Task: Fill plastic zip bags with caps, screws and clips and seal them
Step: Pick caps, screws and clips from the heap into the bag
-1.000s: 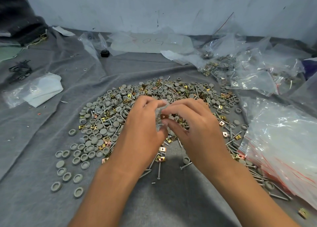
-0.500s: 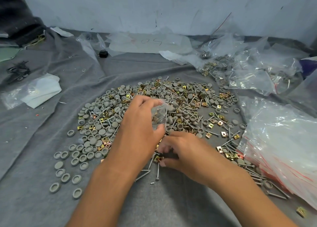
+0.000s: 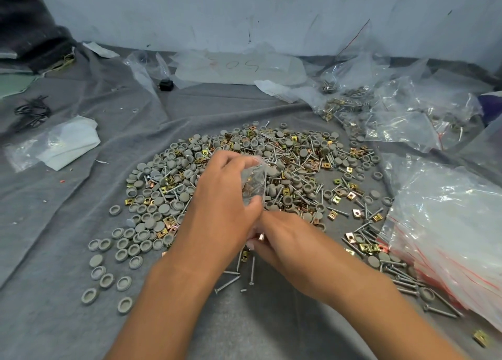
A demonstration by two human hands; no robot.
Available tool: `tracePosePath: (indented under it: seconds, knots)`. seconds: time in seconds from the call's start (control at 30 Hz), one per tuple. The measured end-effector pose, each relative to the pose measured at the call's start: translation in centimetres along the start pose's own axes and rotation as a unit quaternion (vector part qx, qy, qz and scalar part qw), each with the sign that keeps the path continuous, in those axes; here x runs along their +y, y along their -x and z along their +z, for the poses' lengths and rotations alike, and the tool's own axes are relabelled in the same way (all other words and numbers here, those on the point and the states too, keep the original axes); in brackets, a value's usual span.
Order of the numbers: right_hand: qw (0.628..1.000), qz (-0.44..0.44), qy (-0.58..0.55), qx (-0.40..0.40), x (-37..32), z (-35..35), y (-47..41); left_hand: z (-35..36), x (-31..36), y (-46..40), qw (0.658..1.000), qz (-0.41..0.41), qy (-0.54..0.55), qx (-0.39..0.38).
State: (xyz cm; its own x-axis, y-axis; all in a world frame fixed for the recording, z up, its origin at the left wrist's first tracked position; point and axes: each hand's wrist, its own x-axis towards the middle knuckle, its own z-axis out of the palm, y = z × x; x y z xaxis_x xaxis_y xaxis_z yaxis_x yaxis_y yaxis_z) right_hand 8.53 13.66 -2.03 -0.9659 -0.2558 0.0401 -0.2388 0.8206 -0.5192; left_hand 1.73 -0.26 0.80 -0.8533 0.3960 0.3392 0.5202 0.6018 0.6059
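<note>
Right hand lowered to pile; left hand holds part-filled zip bag.

Left hand held small zip bag over pile of caps, screws, clips. Right hand pinched a clip at pile's near edge. Empty bags lay right, on grey cloth.

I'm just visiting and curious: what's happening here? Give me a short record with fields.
surface: grey cloth
pile: grey caps, screws and gold clips mixed
left hand: holds a small bag over the pile
right hand: at the pile's near edge, pinching a small part; which kind is unclear
empty bags: stacked at right
filled bags: far right
bag sealed: not yet
</note>
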Motion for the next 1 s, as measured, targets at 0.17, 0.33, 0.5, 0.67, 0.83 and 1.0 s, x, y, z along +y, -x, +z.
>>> tracePosePath:
  seconds: [0.17, 0.33, 0.5, 0.67, 0.83, 1.0]
  knots:
    - [0.999, -0.015, 0.032, -0.020, -0.7, 0.5, -0.1, 0.0, 0.0, -0.1, 1.000, -0.001, -0.005, 0.001]
    - [0.995, -0.026, 0.094, -0.008, -1.6, 0.5, -0.3, 0.0, 0.1, -0.1, 1.000, -0.002, -0.009, 0.001]
    - [0.990, -0.035, 0.135, -0.003, -1.8, 0.8, -0.3, 0.0, 0.0, -0.1, 1.000, -0.009, -0.007, 0.005]
    - [0.997, -0.025, 0.067, 0.000, -1.3, 0.6, -0.1, 0.0, 0.0, 0.0, 1.000, -0.007, -0.006, 0.004]
    - [0.997, -0.004, -0.074, -0.011, 0.0, -1.3, 0.0, -0.1, -0.2, -0.1, 1.000, -0.006, -0.001, 0.003]
    - [0.964, 0.027, -0.246, 0.098, 1.8, -5.1, 1.1, -0.1, -0.2, 0.1, 1.000, -0.005, 0.002, -0.004]
